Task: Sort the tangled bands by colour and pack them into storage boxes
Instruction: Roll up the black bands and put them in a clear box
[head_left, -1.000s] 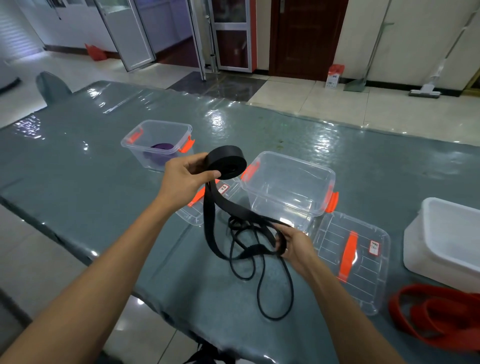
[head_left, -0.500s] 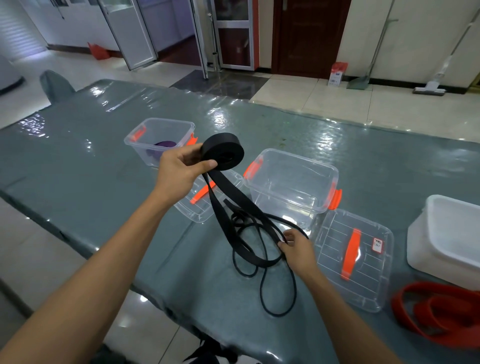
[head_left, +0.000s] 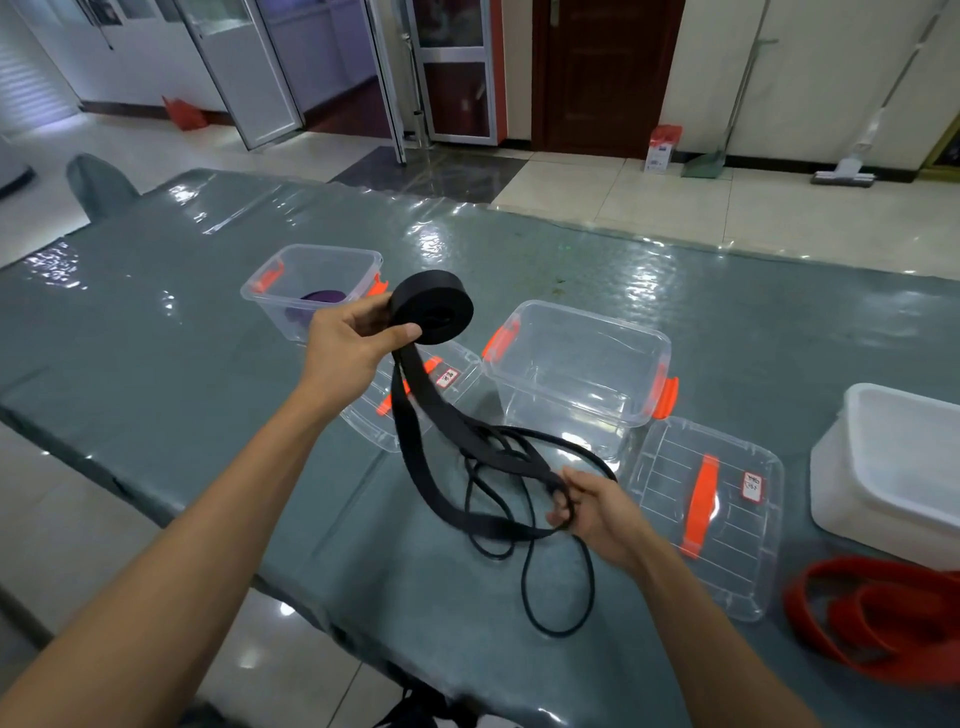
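Note:
My left hand (head_left: 349, 347) grips a rolled coil of wide black band (head_left: 432, 306), raised above the table. The band's loose tail (head_left: 415, 457) hangs down and runs to my right hand (head_left: 592, 506), which pinches it together with thin black bands (head_left: 540, 587) tangled on the table. A clear storage box (head_left: 576, 384) with orange clips stands empty just beyond the tangle. Another clear box (head_left: 291, 275) at the back left holds a purple band (head_left: 322, 297). Red bands (head_left: 878, 618) lie at the right edge.
Two clear lids with orange handles lie flat: one lid (head_left: 727, 519) right of my right hand, another lid (head_left: 384, 421) under my left hand. A white tub (head_left: 893, 467) sits at the far right. The grey-green table (head_left: 156, 338) edge runs close to me.
The coil in my left hand has shifted slightly left and up. My right hand has gathered the tail and thin bands a little nearer the lid.

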